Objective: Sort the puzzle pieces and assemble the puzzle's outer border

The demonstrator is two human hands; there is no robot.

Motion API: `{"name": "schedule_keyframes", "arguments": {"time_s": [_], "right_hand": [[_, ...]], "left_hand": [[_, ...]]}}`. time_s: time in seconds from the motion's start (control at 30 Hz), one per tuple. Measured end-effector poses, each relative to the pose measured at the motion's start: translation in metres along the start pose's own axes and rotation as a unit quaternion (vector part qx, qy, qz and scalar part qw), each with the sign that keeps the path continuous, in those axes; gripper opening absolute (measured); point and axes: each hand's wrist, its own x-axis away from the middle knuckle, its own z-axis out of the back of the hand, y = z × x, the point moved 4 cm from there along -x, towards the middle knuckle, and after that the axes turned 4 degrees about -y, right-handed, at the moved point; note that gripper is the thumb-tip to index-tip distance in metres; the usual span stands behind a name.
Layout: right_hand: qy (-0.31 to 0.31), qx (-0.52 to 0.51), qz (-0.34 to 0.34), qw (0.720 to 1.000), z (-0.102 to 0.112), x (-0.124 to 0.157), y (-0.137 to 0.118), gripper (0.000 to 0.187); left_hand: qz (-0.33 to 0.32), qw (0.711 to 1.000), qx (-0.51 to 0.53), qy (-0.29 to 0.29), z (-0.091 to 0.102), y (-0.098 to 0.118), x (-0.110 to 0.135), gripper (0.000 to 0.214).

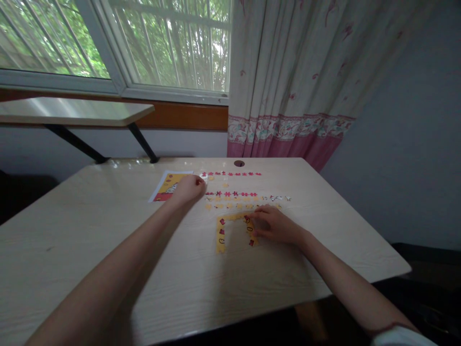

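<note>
My left hand [190, 188] is over the right edge of a printed picture sheet [162, 189], its fingers closed in a pinch. A pale puzzle piece [204, 177] shows at its fingertips; whether they grip it is unclear. My right hand [276, 226] rests at the right side of a joined yellow puzzle border [220, 235], fingers apart and touching its edge. The border has a left side, a top and a right side, with dark red and outlined shapes. Behind it lie rows of loose pieces: yellow pieces [229, 206], red pieces [226, 194] and white pieces [277, 198].
A further row of red pieces [237, 174] lies near the table's back, with a single yellow piece [225, 185] in front. A cable hole [239, 164] is at the back edge. A raised shelf [75, 113] stands back left; a curtain [288, 96] hangs behind.
</note>
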Motion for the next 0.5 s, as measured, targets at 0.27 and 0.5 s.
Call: {"name": "schedule_keyframes", "arguments": {"time_s": [0.27,0.5], "right_hand": [[-0.008,-0.003,-0.006,1.0,0.001,0.0,-0.002,0.045],[-0.009,-0.012,-0.006,1.0,0.001,0.0,-0.002,0.045]], "left_hand": [[-0.026,0.998,-0.053,0.007,-0.017,0.007,-0.039,0.033],[-0.026,0.998,-0.05,-0.013,-0.015,-0.001,-0.048,0.026]]}}
